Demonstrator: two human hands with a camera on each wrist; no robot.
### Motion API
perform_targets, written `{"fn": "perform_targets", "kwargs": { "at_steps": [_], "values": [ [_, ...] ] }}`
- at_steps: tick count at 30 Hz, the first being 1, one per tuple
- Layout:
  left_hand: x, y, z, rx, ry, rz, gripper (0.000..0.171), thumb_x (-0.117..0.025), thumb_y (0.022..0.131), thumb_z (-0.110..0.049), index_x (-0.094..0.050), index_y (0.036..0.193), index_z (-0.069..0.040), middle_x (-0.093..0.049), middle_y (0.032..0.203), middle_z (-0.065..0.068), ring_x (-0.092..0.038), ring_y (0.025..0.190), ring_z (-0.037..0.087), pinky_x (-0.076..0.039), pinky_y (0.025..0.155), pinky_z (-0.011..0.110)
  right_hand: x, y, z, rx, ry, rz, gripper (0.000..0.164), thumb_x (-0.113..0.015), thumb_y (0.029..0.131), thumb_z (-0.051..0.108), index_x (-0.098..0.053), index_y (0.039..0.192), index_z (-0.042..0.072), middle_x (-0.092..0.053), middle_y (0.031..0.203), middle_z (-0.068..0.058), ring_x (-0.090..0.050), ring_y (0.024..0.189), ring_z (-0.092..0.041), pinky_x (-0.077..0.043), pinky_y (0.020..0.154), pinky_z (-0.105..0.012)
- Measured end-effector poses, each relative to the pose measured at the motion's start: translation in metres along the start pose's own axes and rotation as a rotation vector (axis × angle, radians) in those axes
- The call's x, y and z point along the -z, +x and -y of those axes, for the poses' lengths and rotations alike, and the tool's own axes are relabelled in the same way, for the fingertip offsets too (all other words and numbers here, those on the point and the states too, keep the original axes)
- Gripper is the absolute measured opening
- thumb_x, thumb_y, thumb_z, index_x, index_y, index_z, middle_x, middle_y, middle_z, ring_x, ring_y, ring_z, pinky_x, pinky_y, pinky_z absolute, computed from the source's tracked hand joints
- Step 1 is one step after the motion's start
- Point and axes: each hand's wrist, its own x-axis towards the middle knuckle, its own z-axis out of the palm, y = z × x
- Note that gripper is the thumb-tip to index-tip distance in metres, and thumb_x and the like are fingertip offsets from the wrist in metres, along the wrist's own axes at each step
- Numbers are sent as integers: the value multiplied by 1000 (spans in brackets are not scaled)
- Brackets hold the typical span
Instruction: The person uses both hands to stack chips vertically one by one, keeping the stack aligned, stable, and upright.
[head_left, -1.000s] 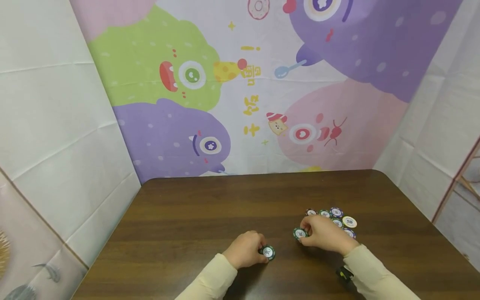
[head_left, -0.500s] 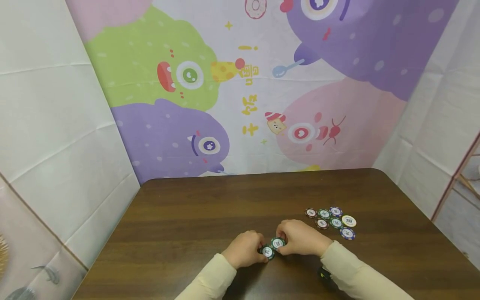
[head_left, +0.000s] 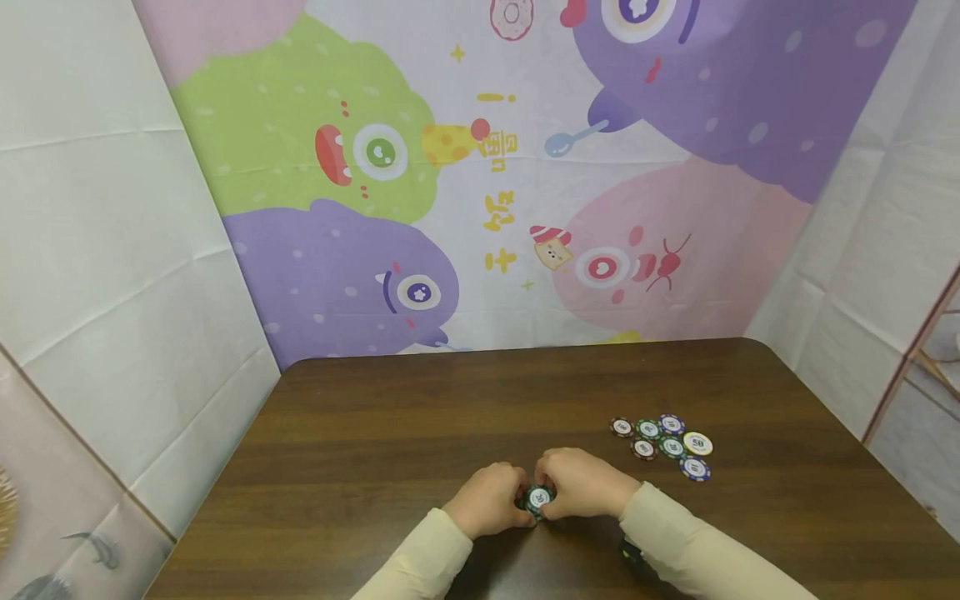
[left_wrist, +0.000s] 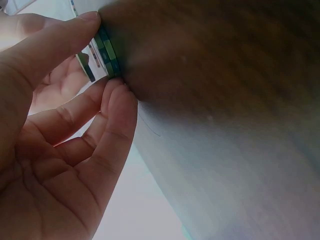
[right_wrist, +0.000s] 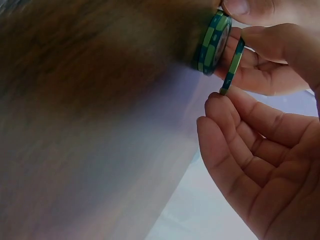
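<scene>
Green round plastic-looking poker chip (right_wrist: pixel 233 67) was pinched by right hand (head_left: pixel 588 484), just above short stack of matching chips (right_wrist: pixel 214 45) gripped by left hand (head_left: pixel 489 500), well in from far edge of brown wood-grain tabletop (head_left: pixel 375 433). Stacking seemed in hand; alignment, then release, seemed needed.

Fingers (head_left: pixel 545 471) partly hide the chip (head_left: pixel 539 499) from my head view.
My wrist views blur the table (right_wrist: pixel 75 75); the head view's bottom edge cuts off both sleeves (head_left: pixel 422 552).
</scene>
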Motion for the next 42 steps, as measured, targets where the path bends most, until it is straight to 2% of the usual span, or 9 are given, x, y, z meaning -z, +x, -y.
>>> {"fn": "perform_targets", "kwargs": {
  "at_steps": [11, 20, 32, 36, 42],
  "values": [
    [-2, 0, 1, -14, 12, -14, 28, -86, 72, -24, -62, 80, -13, -51, 70, -10, -40, 64, 3, -38, 58, 18, -8, 6, 4, 6, -15, 2, 15, -77, 71, 15, -66, 80, 11, -56, 76, 6, -41, 65, -2, -39, 57, -19],
    [-2, 0, 1, -14, 19, -14, 29, -86, 72, -24, -61, 79, -13, -49, 70, -10, -40, 64, 3, -38, 57, 18, -9, 8, 3, 24, -13, 6, 12, -77, 71, 13, -66, 76, 12, -58, 71, 5, -39, 62, -1, -37, 55, -19],
    [-4, 2, 2, -27, 34, -25, 28, -86, 72, -25, -61, 79, -13, -49, 70, -10, -40, 64, 3, -37, 57, 18, -8, 6, 3, 33, -17, -12, 12, -78, 72, 13, -67, 77, 11, -58, 71, 6, -40, 62, -1, -38, 56, -19],
    [-3, 2, 2, -24, 28, -21, 28, -86, 72, -25, -64, 82, -12, -53, 72, -8, -41, 65, 3, -38, 58, 18, -6, 4, 1, 15, 7, -8, 13, -78, 75, 16, -71, 84, 10, -62, 78, 5, -45, 66, -1, -42, 60, -20],
    [-3, 2, 2, -11, 14, -9, 29, -86, 73, -24, -68, 91, -10, -59, 77, -6, -45, 67, 3, -42, 60, 18, 1, -3, -4, -46, 19, -31, 28, -78, 80, 22, -71, 102, 5, -65, 93, 0, -58, 80, -10, -50, 69, -26]
  ]
}}
